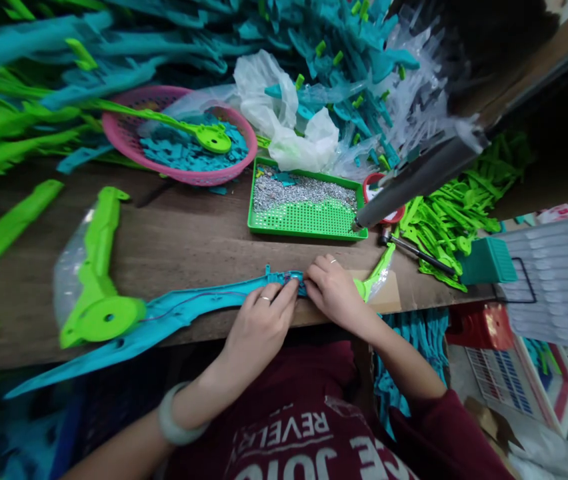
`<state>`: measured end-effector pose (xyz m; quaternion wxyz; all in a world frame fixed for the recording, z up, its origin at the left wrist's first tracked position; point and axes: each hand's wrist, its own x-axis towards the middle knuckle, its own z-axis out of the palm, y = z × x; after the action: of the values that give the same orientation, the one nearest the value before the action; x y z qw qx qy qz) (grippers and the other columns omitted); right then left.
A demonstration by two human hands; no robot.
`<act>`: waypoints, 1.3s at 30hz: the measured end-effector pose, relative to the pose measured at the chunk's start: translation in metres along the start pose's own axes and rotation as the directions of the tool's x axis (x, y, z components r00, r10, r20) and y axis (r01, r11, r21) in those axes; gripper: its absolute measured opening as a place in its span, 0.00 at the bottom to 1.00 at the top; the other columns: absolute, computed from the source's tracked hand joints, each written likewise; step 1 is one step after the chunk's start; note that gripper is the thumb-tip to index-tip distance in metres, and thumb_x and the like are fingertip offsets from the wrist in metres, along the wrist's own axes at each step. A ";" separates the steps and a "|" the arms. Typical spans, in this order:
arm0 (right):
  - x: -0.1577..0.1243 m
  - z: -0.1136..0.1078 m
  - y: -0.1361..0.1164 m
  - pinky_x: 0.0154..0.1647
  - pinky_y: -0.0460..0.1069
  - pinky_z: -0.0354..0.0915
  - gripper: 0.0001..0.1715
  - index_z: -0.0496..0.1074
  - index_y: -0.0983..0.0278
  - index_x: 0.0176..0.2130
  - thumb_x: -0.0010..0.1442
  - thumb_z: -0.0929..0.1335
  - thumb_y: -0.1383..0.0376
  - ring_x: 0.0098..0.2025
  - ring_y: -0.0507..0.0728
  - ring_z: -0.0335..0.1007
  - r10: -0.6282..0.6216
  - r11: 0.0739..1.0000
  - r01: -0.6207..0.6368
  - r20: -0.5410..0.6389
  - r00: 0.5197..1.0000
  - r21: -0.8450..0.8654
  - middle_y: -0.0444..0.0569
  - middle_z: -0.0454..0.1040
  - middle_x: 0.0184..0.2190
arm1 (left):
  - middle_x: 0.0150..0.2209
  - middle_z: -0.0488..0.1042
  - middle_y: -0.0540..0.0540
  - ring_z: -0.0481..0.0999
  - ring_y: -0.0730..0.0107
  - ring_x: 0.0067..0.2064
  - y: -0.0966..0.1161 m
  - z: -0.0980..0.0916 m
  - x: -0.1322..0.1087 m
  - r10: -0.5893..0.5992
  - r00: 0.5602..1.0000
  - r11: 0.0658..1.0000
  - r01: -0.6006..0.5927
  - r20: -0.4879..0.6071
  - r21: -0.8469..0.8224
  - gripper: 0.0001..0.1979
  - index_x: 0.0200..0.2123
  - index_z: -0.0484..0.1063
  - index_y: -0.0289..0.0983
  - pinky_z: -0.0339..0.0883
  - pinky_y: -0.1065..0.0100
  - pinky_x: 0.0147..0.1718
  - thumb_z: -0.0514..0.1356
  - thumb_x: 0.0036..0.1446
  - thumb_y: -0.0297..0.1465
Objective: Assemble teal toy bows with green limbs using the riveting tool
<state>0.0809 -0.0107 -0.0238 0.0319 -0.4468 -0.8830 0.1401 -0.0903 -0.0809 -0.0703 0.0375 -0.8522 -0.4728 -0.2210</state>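
A long teal plastic blade-shaped part (164, 320) lies along the front edge of the wooden table (189, 233), its tip pointing left. My left hand (261, 327) presses on it with fingers pinched at its right end. My right hand (334, 290) is closed on the same end, where a green plastic handle piece (377, 273) sticks out to the right. The two hands meet at the joint between the teal and green parts.
A green perforated tray (304, 223) holds small silver screws. A pink basket (129, 133) contains teal pieces and a green part. Green parts lie left (97, 287) and right (444, 213). A grey powered screwdriver (414, 180) hangs over the tray. Teal parts (314, 40) pile at the back.
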 end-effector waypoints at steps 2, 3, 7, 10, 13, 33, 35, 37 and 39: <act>0.001 0.000 0.001 0.45 0.54 0.63 0.11 0.71 0.63 0.34 0.68 0.63 0.70 0.43 0.61 0.63 -0.007 1.000 0.007 -0.006 1.000 0.016 0.53 0.71 0.36 | 0.54 0.79 0.37 0.76 0.55 0.46 -0.002 -0.001 0.000 -0.007 1.000 0.999 0.007 0.019 -0.035 0.18 0.53 0.77 0.31 0.70 0.56 0.42 0.54 0.64 0.20; 0.001 -0.001 0.002 0.45 0.54 0.63 0.10 0.71 0.63 0.34 0.68 0.63 0.70 0.43 0.61 0.63 -0.006 0.999 0.007 -0.005 1.000 0.045 0.52 0.71 0.35 | 0.53 0.79 0.37 0.76 0.55 0.46 -0.002 -0.002 0.001 -0.008 1.000 0.999 0.009 0.019 -0.042 0.18 0.53 0.77 0.31 0.70 0.56 0.43 0.54 0.64 0.20; -0.001 -0.002 0.006 0.45 0.52 0.64 0.09 0.71 0.63 0.35 0.68 0.65 0.70 0.41 0.58 0.66 0.026 0.983 -0.024 -0.009 1.000 0.181 0.49 0.72 0.34 | 0.50 0.80 0.38 0.77 0.55 0.46 -0.003 -0.005 0.004 -0.006 0.999 1.000 0.005 -0.039 -0.028 0.15 0.50 0.77 0.30 0.70 0.57 0.43 0.54 0.65 0.21; -0.004 0.001 0.005 0.46 0.54 0.63 0.10 0.72 0.64 0.37 0.70 0.63 0.68 0.42 0.59 0.64 -0.009 0.996 0.014 -0.056 0.998 0.083 0.52 0.72 0.36 | 0.49 0.81 0.38 0.78 0.56 0.45 -0.002 -0.005 0.004 -0.014 0.998 1.000 0.013 -0.062 -0.022 0.14 0.47 0.78 0.31 0.70 0.58 0.44 0.52 0.67 0.22; -0.007 0.002 0.002 0.43 0.54 0.61 0.16 0.73 0.64 0.36 0.72 0.59 0.68 0.42 0.61 0.62 -0.061 0.997 0.058 -0.083 0.995 -0.045 0.53 0.70 0.35 | 0.50 0.81 0.37 0.78 0.56 0.47 -0.001 -0.002 0.002 -0.034 0.998 0.999 0.032 -0.045 -0.041 0.16 0.49 0.78 0.32 0.70 0.57 0.46 0.52 0.67 0.22; -0.005 0.003 0.003 0.39 0.54 0.60 0.16 0.73 0.63 0.36 0.71 0.60 0.69 0.41 0.61 0.59 -0.128 0.986 0.121 -0.063 0.990 -0.113 0.54 0.70 0.35 | 0.49 0.80 0.38 0.76 0.56 0.44 0.001 -0.003 0.005 -0.061 0.997 0.998 0.061 -0.037 -0.013 0.15 0.51 0.76 0.29 0.68 0.58 0.42 0.53 0.67 0.23; -0.005 0.003 0.004 0.39 0.54 0.60 0.17 0.73 0.63 0.36 0.71 0.59 0.69 0.41 0.61 0.59 -0.145 0.985 0.139 -0.054 0.988 -0.102 0.54 0.70 0.36 | 0.50 0.80 0.38 0.76 0.56 0.44 0.001 -0.003 0.005 -0.063 0.998 0.998 0.063 -0.028 -0.001 0.15 0.51 0.76 0.29 0.68 0.58 0.42 0.53 0.67 0.23; -0.006 0.002 0.005 0.39 0.53 0.61 0.17 0.74 0.64 0.37 0.72 0.59 0.69 0.41 0.61 0.60 -0.169 0.983 0.164 -0.064 0.984 -0.080 0.54 0.70 0.36 | 0.50 0.80 0.38 0.76 0.56 0.44 0.002 -0.003 0.005 -0.063 0.998 0.998 0.063 -0.031 0.007 0.15 0.51 0.76 0.28 0.68 0.57 0.43 0.53 0.66 0.22; -0.008 0.003 0.007 0.39 0.53 0.62 0.17 0.74 0.64 0.37 0.72 0.59 0.69 0.41 0.60 0.60 -0.188 0.981 0.183 -0.088 0.978 -0.057 0.54 0.71 0.36 | 0.50 0.80 0.38 0.76 0.56 0.44 0.002 -0.003 0.004 -0.059 0.998 0.998 0.059 -0.035 0.005 0.15 0.51 0.76 0.27 0.68 0.57 0.42 0.54 0.65 0.21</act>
<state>0.0904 -0.0139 -0.0275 0.0752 -0.3693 -0.9215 0.0939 -0.0873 -0.0796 -0.0656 0.0419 -0.8337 -0.4976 -0.2356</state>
